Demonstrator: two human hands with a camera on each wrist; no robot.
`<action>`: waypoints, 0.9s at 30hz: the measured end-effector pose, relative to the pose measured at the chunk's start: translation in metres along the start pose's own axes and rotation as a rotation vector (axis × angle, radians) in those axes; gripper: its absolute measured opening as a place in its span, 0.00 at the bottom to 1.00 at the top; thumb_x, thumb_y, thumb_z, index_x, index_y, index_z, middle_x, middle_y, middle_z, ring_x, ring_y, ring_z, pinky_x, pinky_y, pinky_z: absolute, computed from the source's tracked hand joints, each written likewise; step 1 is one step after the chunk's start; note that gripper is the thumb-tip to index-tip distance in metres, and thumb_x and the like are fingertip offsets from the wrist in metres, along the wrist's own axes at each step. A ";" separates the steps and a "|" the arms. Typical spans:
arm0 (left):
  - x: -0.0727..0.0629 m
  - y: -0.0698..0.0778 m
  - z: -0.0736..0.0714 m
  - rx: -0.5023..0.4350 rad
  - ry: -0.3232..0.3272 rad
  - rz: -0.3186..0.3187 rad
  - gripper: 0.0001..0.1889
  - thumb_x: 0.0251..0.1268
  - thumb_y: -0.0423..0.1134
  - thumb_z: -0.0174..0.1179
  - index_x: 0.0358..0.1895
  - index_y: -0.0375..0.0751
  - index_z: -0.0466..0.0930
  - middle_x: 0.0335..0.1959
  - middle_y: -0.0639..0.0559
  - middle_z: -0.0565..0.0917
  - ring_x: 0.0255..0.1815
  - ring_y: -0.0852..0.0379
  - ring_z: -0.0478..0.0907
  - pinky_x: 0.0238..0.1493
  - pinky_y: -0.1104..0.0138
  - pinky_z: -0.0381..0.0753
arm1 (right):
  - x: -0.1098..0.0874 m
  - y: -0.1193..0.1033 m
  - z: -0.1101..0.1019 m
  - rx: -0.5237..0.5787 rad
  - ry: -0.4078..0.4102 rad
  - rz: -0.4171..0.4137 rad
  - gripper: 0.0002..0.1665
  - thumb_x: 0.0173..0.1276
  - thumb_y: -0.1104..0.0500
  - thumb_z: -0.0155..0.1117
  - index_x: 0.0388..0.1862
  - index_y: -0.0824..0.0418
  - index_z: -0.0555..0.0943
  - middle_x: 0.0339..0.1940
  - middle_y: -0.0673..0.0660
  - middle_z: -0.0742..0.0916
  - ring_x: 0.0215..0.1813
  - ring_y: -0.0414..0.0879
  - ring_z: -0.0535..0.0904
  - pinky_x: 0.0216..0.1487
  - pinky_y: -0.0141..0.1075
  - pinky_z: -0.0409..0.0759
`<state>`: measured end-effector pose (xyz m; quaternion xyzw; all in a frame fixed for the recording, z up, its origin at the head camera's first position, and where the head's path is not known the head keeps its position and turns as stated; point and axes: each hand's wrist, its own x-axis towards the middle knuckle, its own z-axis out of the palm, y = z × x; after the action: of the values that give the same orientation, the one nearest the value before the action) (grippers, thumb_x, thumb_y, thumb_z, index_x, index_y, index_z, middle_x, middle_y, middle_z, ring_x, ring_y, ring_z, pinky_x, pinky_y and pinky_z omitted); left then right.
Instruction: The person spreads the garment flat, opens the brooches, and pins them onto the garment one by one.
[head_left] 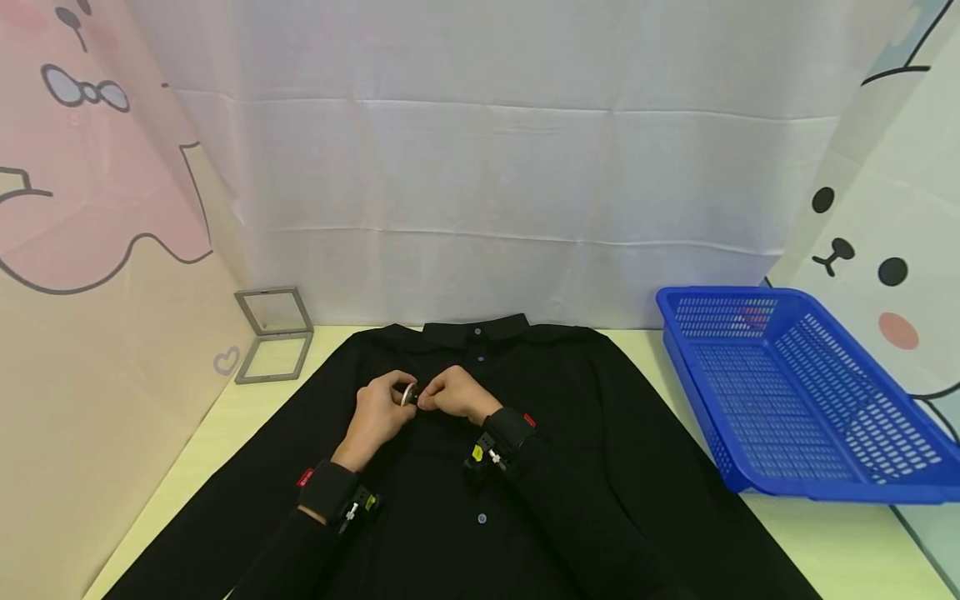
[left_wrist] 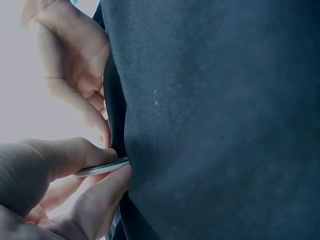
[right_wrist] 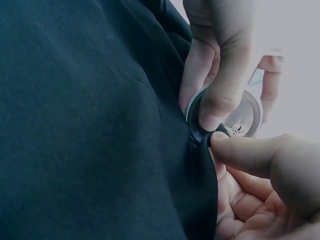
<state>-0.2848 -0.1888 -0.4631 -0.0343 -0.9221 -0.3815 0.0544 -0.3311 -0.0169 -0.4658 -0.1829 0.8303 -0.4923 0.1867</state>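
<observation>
A black button-up shirt [head_left: 427, 508] lies spread out, collar at the far side. Over its upper chest my left hand [head_left: 377, 414] pinches a round metal-rimmed badge [right_wrist: 253, 111] between thumb and fingers. The badge is edge-on in the left wrist view; in the right wrist view its hollow back shows a small metal piece. Close beside it, my right hand [head_left: 459, 393] pinches a fold of the shirt's fabric with thumb and finger. The fold meets the badge's rim and the left thumb lies across its back. Whether a pin passes through the fabric is hidden.
To the right stands a blue plastic basket [head_left: 705, 412] with perforated sides. A grey hinged frame [head_left: 274, 337] stands opened at the back left. Pale yellow table [head_left: 825, 533] shows around the shirt. White cloth [head_left: 495, 175] hangs behind; printed curtains flank both sides.
</observation>
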 end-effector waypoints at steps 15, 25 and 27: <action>-0.002 -0.005 -0.001 0.072 -0.062 0.080 0.28 0.56 0.29 0.75 0.63 0.36 0.81 0.49 0.38 0.87 0.29 0.55 0.81 0.35 0.60 0.82 | 0.000 -0.001 0.002 -0.014 0.006 -0.014 0.05 0.68 0.66 0.71 0.36 0.66 0.92 0.38 0.59 0.93 0.35 0.41 0.80 0.35 0.28 0.75; -0.001 -0.003 -0.009 0.099 -0.162 0.101 0.34 0.54 0.26 0.75 0.68 0.30 0.76 0.63 0.31 0.79 0.36 0.52 0.83 0.38 0.60 0.83 | -0.003 -0.004 0.002 -0.029 0.007 -0.031 0.06 0.69 0.67 0.70 0.36 0.66 0.92 0.37 0.61 0.93 0.30 0.41 0.77 0.31 0.28 0.71; -0.001 -0.002 -0.010 0.109 -0.171 0.116 0.34 0.55 0.25 0.74 0.68 0.29 0.76 0.66 0.30 0.76 0.36 0.51 0.82 0.39 0.60 0.82 | -0.003 -0.004 0.003 -0.023 0.011 -0.030 0.05 0.68 0.67 0.70 0.36 0.66 0.92 0.36 0.61 0.93 0.28 0.41 0.76 0.30 0.28 0.71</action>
<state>-0.2836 -0.1977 -0.4573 -0.1170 -0.9393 -0.3226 -0.0010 -0.3263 -0.0191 -0.4627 -0.1949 0.8340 -0.4865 0.1727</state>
